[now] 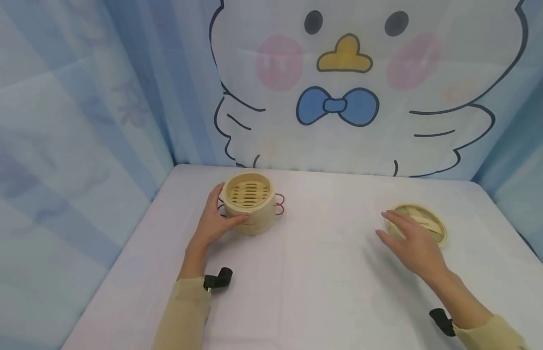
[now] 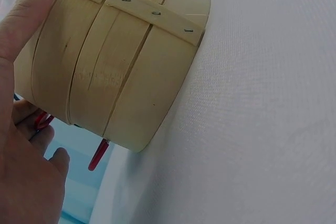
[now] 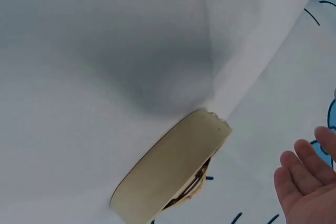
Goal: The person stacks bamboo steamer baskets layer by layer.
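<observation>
The left hand [image 1: 216,218] curls its fingers and thumb at ten o'clock; the right hand [image 1: 415,243] hovers flat, fingers straight, at two o'clock.

From my right wrist camera I see a round bamboo lid [image 3: 170,174] lying on the white tablecloth [image 3: 105,77], its pale rim facing me. My right hand [image 3: 307,187] shows at the lower right edge, fingers straight and apparently apart from the lid.

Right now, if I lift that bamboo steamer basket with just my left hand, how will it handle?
Probably light and stiff: the steamer basket is thin bent bamboo strips, stapled, with an open slatted floor. Its squat shape looks unlikely to tip. The left hand grips only one side, so it may tilt; the smooth wall could slip.
</observation>
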A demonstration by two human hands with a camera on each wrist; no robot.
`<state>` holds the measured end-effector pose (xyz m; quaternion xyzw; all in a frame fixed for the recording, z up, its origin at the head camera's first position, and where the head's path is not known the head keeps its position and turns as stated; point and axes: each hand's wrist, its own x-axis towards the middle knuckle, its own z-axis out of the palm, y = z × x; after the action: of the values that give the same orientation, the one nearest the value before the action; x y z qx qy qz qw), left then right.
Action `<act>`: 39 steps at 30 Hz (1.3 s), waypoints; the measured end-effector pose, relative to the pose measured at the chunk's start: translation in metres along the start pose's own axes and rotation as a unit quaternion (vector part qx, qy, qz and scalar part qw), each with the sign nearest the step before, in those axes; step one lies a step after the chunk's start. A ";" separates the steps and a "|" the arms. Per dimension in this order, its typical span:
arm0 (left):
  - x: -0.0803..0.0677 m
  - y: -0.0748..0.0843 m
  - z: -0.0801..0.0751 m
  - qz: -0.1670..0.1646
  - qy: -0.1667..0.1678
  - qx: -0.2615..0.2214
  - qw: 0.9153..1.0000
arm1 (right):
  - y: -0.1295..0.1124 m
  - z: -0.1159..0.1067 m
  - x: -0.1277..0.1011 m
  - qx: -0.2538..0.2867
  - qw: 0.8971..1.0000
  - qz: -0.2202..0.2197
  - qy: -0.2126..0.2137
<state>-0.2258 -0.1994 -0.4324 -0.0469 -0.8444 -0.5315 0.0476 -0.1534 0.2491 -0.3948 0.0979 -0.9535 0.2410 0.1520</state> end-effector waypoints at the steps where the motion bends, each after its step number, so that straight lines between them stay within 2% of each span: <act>1: 0.000 0.000 0.000 0.001 0.000 0.001 1.000 | 0.003 -0.001 -0.001 0.002 1.000 0.003 0.000; 6: 0.001 0.000 -0.001 0.005 -0.003 0.003 1.000 | 0.015 -0.006 -0.005 0.004 1.000 -0.010 0.028; 11: 0.000 -0.002 -0.001 0.015 -0.006 -0.001 1.000 | 0.022 -0.006 -0.008 0.007 0.999 -0.014 0.034; 20: 0.000 -0.001 0.000 0.015 -0.004 0.000 1.000 | 0.040 -0.004 -0.008 -0.015 0.996 -0.043 0.073; 28: 0.000 -0.001 -0.001 0.016 -0.004 0.000 1.000 | 0.056 -0.014 -0.004 -0.011 0.998 0.001 0.058; 39: 0.000 -0.001 -0.001 0.012 -0.003 0.002 1.000 | 0.072 -0.013 0.001 -0.030 0.998 0.001 0.048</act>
<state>-0.2258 -0.2006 -0.4330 -0.0585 -0.8449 -0.5293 0.0511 -0.1702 0.3175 -0.4148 0.0806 -0.9520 0.2167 0.2004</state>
